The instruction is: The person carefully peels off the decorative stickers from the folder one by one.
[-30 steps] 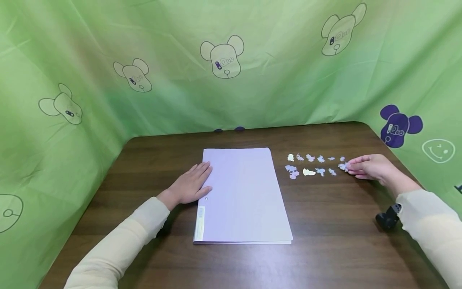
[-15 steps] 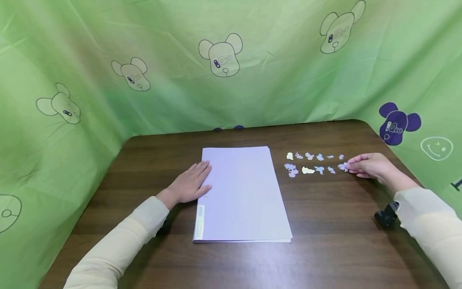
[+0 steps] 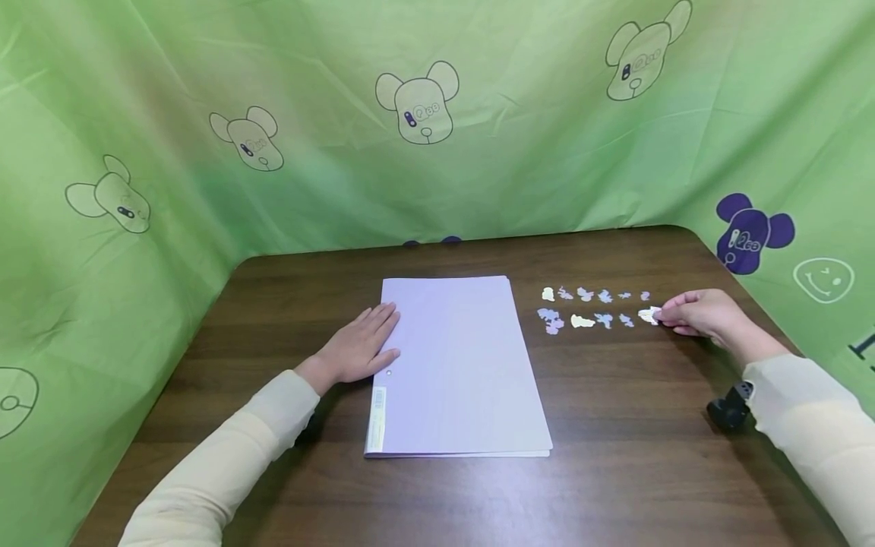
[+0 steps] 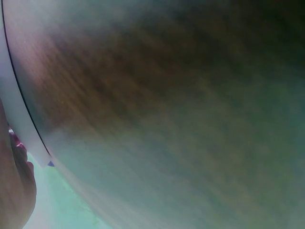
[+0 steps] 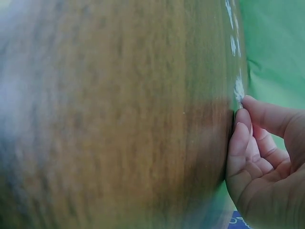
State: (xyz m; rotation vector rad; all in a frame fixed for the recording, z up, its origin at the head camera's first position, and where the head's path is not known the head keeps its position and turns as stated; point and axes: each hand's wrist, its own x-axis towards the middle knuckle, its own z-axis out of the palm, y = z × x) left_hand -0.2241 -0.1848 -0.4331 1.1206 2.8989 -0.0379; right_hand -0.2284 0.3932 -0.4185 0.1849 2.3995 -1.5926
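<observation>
A pale lavender folder (image 3: 458,372) lies flat on the brown table, a barcode label (image 3: 377,418) on its lower left edge. My left hand (image 3: 352,349) rests flat across its left edge with the fingers straight. At the far right end of two rows of small flat cut-outs, my right hand (image 3: 704,317) pinches one whitish cut-out (image 3: 645,314) between thumb and fingertips. The right wrist view also shows the pinched cut-out (image 5: 239,88), edge-on near the tabletop. In the left wrist view only part of the left hand (image 4: 19,191) shows.
Several lavender-blue cut-outs (image 3: 604,320) and cream ones (image 3: 582,322) lie in two rows right of the folder. A green patterned curtain (image 3: 307,190) closes off the back and sides of the table (image 3: 615,410).
The pinched cut-out has turned from lavender-blue to whitish in the right fingers, staying at nearly the same place. The left hand has stayed on the folder; the whole view has shifted slightly.
</observation>
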